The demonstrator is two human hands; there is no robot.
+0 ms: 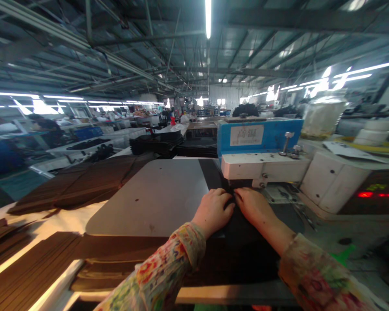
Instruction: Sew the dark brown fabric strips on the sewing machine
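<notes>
My left hand point(213, 210) and my right hand point(252, 206) lie side by side on a dark strip of material point(210, 172) just in front of the sewing machine head point(262, 166). The fingers of both hands are curled and pressed down on the dark piece, fingertips meeting under the white machine arm. The dark piece runs from my lap across the grey machine table point(158, 196) and away past the machine. Floral sleeves cover both my forearms. The needle area is hidden behind my fingers.
Stacks of brown cut pieces point(84, 181) lie left of the table, more point(29, 268) at the near left. A blue machine housing point(259, 134) and a control box with red lights point(376, 194) stand at right. Other workstations and a person point(48, 129) are far left.
</notes>
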